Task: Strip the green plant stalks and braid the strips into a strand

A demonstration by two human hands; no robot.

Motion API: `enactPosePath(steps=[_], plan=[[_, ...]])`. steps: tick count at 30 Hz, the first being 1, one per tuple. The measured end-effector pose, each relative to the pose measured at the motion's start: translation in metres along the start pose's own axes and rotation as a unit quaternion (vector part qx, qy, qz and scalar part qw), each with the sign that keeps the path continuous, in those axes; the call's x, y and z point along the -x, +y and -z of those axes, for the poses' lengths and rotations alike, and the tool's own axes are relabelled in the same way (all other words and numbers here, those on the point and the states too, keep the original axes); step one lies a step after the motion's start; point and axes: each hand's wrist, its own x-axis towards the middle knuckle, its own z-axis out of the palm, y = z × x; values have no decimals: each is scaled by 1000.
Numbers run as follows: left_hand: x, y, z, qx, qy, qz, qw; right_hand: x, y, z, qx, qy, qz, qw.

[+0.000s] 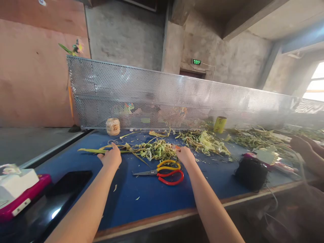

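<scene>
My left hand (110, 157) rests on the blue table (152, 199) with its fingers curled over a long green stem (88, 150) that lies to the left. My right hand (185, 156) reaches into a pile of cut green stems and leaves (158, 150); its fingers are buried in the pile and hidden. Between my hands, closer to me, lie scissors (165, 172) with yellow and red handles, untouched.
A perforated metal screen (177, 98) stands along the table's far side. A small jar (112, 126) and a yellow roll (219, 124) stand by it. More plant scraps (205, 141) spread right, near another person's hands (303, 146). A black pouch (251, 172), a phone (68, 182) and a pink box (22, 195) lie nearby.
</scene>
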Motion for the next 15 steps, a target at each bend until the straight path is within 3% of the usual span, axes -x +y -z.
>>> enactPosePath(steps=[7, 11, 13, 15], plan=[[3, 0, 1, -7, 13, -18, 1000, -1, 0, -2, -6, 11, 3, 1000], [5, 6, 4, -3, 31, -81, 996, 1, -3, 2, -9, 59, 18, 998], [6, 9, 5, 2, 34, -127, 991, 4, -8, 3, -10, 109, 74, 991], [6, 13, 6, 6, 35, -167, 985, 10, -17, 1, -7, 140, 199, 970]])
